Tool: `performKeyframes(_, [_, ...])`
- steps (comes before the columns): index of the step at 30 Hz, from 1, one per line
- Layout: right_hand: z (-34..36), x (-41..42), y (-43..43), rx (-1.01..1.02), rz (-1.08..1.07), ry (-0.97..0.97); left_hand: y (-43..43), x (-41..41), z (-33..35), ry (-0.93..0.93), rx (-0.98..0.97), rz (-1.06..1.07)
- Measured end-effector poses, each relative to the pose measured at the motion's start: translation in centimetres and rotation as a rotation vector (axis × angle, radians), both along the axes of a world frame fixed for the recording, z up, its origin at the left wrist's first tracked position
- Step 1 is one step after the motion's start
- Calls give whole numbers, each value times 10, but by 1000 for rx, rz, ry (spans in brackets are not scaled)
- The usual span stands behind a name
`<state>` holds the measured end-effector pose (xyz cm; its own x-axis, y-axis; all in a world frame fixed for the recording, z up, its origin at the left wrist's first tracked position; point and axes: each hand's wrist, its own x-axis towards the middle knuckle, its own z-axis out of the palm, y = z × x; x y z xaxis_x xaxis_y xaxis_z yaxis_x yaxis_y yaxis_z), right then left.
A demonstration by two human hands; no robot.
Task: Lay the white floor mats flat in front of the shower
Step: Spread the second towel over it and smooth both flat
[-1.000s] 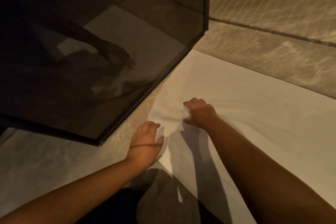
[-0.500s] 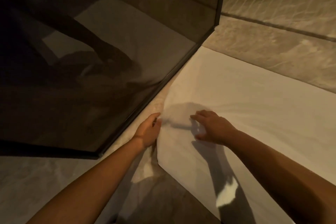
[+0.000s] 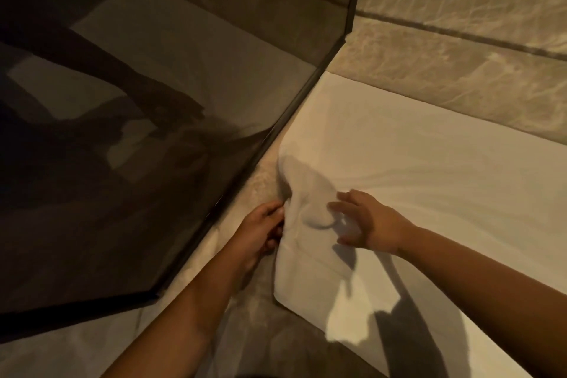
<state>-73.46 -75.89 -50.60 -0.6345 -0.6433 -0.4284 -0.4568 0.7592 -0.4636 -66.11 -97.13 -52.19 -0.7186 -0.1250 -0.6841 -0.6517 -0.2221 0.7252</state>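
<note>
Shower glass (image 3: 147, 138), dark-tinted w/ black frame, fills the left of the view; its bottom rail runs diagonally from upper centre down to the left. White floor mat (image 3: 429, 181) is spread on the beige stone-look floor (image 3: 460, 70) just right of that rail, long axis running from the glass out toward the lower right. Most of it lies flat; the edge nearest the glass is bunched into a raised wrinkle. That wrinkle sits directly betw. the two hands, so the fix is judged to be a pull-and-smooth along the glass-side edge. Left hand (image 3: 260, 230) is nearer the rail, fingers pinched shut on the mat's bunched edge. Right hand (image 3: 365, 221) is laid on the mat just beside the wrinkle, fingers spread, palm down, gripping nothing. A strip of bare floor is left betw. mat edge and rail. Lighting is dim and warm; arm shadows are thrown across the mat's near corner. Only one mat can be made out.
</note>
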Motion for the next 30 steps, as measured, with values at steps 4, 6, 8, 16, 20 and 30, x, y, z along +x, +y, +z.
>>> performKeyframes(4, [3, 1, -5, 54, -7, 4, 5, -2, -1, 28, -29, -44])
performKeyframes(6, [1, 4, -6, 64, -13, 12, 8, -1, -1, 31, 33, -35])
performKeyframes(8, [-1, 7, -4, 86, 2, 19, 12, -1, 2, 40, 71, 13])
performKeyframes(16, [0, 12, 8, 162, 82, 43, -11, 13, 26, 138, -598, 1])
performKeyframes(20, [4, 13, 9, 233, 153, 63, -32, 31, 33, 98, -1066, -194])
performKeyframes(30, [12, 30, 35, 323, 202, 78, -14, 55, -4, 173, -1380, -741])
